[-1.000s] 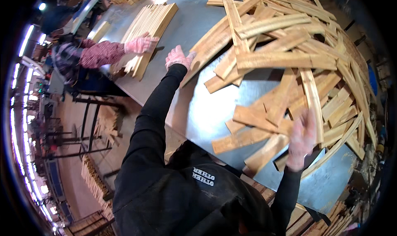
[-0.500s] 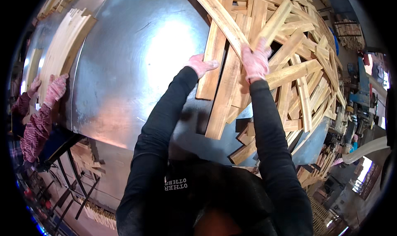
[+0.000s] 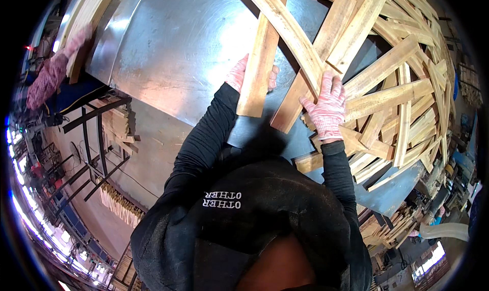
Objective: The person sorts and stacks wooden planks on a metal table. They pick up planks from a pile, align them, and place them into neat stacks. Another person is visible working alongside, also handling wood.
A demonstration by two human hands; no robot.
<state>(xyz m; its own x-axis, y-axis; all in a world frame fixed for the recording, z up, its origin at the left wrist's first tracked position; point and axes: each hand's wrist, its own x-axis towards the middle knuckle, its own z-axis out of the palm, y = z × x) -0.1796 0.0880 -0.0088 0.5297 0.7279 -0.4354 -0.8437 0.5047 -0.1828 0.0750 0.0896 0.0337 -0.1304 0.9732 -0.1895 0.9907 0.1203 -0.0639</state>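
Observation:
My left hand (image 3: pixel 236 75), in a pink-and-white knit glove, is closed round a long wooden plank (image 3: pixel 260 61), its fingertips showing past the right edge. The plank's near end is lifted off the metal table. My right hand (image 3: pixel 327 107), gloved the same way, lies open with thumb and fingers apart at the near end of a long slanting board (image 3: pixel 285 26). That board crosses over the left-hand plank at its far part. Under it, between my hands, another wooden strip (image 3: pixel 291 105) lies on the table.
A loose heap of wooden strips (image 3: pixel 389 89) covers the table's right side. Shiny sheet metal forms the tabletop (image 3: pixel 168 51). At far left, another person's gloved hand (image 3: pixel 79 38) is by stacked boards (image 3: pixel 94 16). A black metal frame (image 3: pixel 97 133) stands on the floor to the left.
My left hand has gone from resting at the plank to gripping round it, raising its near end. My right hand has moved nearer to me. The other person's hand has moved along the boards.

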